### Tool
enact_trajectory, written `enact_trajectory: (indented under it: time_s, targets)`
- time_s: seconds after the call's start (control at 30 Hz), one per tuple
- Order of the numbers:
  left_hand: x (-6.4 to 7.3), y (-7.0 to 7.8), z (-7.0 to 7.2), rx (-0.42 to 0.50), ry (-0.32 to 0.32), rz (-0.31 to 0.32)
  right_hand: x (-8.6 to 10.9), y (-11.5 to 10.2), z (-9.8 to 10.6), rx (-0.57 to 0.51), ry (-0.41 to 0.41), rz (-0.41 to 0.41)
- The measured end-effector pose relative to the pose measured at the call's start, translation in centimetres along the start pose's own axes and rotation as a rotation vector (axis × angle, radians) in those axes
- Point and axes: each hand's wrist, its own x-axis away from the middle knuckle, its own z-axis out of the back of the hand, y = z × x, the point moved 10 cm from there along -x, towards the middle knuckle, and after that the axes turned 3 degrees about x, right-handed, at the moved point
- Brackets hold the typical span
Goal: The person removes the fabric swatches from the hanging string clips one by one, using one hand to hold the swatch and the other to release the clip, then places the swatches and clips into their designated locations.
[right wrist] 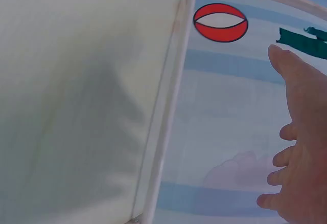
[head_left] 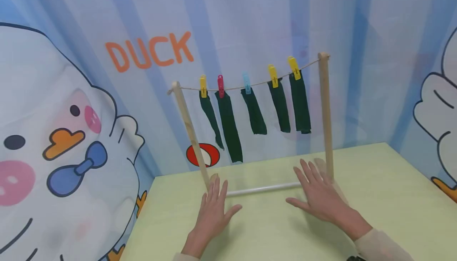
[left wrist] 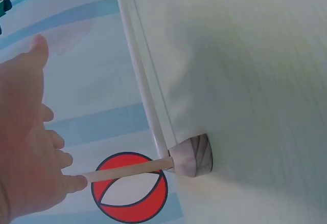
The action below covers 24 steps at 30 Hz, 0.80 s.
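A small clothesline frame stands at the back of the table, with a left wooden post [head_left: 191, 130], a right wooden post [head_left: 325, 114] and a white rod [head_left: 264, 188] low between them. From its string [head_left: 233, 88] hang several dark green fabric strips [head_left: 229, 128], each under a clothespin: yellow clothespins [head_left: 273, 75], a red clothespin [head_left: 221, 86] and a light blue clothespin [head_left: 247, 83]. My left hand [head_left: 213, 212] is over the table near the left post's foot, fingers spread. Near the right post's foot, my right hand [head_left: 321, 197] also has its fingers spread. Both hands hold nothing.
The frame's left foot is a wooden block [left wrist: 190, 157]. Behind the pale yellow table [head_left: 271, 225] hangs a blue striped curtain [head_left: 250, 15] printed with ducks and orange letters [head_left: 150, 50]. A red and white ball print [right wrist: 220, 23] shows low on it.
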Motion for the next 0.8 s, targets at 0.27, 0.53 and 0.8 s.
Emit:
enact_trajectory:
  time_s: [0.27, 0.53, 0.8]
  targets:
    - [0.2, -0.3, 2.3, 0.084, 0.054, 0.007, -2.8, -3.3, 1.9, -0.057, 0.054, 0.107]
    - [0.2, -0.6, 3.9, 0.103, 0.101, 0.005, -5.2, -5.4, 3.5, -0.060, 0.061, 0.148]
    - [-0.1, -0.4, 5.5, 0.090, 0.106, 0.012, -7.1, -7.8, 5.0, -0.038, 0.119, 0.227]
